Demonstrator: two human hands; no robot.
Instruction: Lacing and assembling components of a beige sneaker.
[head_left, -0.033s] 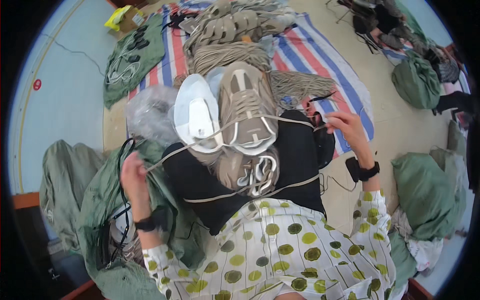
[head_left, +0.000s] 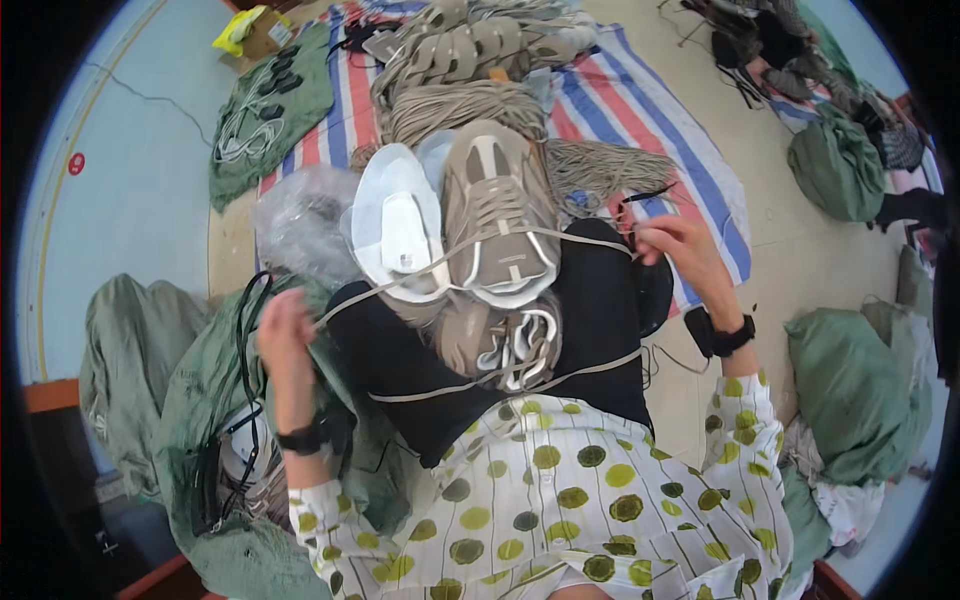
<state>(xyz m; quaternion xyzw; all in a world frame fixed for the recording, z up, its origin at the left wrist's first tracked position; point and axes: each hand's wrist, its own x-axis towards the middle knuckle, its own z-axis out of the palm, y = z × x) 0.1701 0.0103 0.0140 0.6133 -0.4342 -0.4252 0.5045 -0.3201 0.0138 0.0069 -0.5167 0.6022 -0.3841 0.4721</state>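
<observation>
A beige sneaker point(head_left: 514, 262) with laces threaded through its upper eyelets lies between my thighs. From it a long beige shoelace point(head_left: 372, 293) runs out to both sides. My left hand point(head_left: 287, 335), blurred, has its fingers closed at the left end of that lace. At the other side my right hand point(head_left: 682, 250) pinches the right end near my knee. Close to my lap sits a second beige shoe point(head_left: 468, 345), partly covered, and another lace point(head_left: 420, 398) crosses my thighs there. White-blue insoles or shoe soles point(head_left: 395, 225) lie left of the sneaker.
Bundles of beige laces point(head_left: 465, 112) and several shoes lie on a striped sheet point(head_left: 640, 110) ahead. A clear plastic bag point(head_left: 305, 225) rests left of the shoes. Green sacks point(head_left: 850, 375) stand on both sides. Black cords point(head_left: 250, 350) hang over the left sack.
Both hands have come slightly inward along with the lace ends, the left one also a little up. The shoes stay in my lap.
</observation>
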